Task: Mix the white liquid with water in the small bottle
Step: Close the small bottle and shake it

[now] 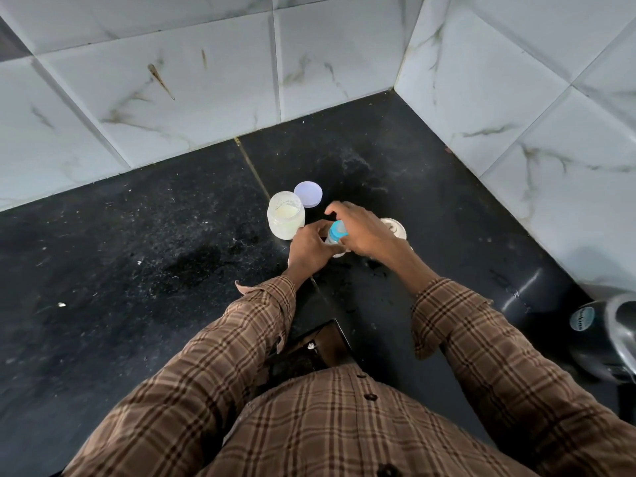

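A: What are the hands doing?

B: The left hand (311, 251) wraps round the body of the small clear plastic bottle with the blue cap (336, 233); the right hand (361, 232) curls over that cap. The bottle tilts, just above the worktop.

A: And the worktop?

B: Black speckled polished stone worktop (137, 270), dusty, with a thin seam, set in a corner of white glossy marble-veined wall tiles (172, 80).

A: Nearby?

B: A round clear jar holding pale white liquid (286, 215) stands just beside the left hand, its flat round white lid (308, 194) behind it. A round metallic piece (394, 228) peeks past the right hand. A dark shiny appliance (605, 339) bears a round teal label, unreadable.
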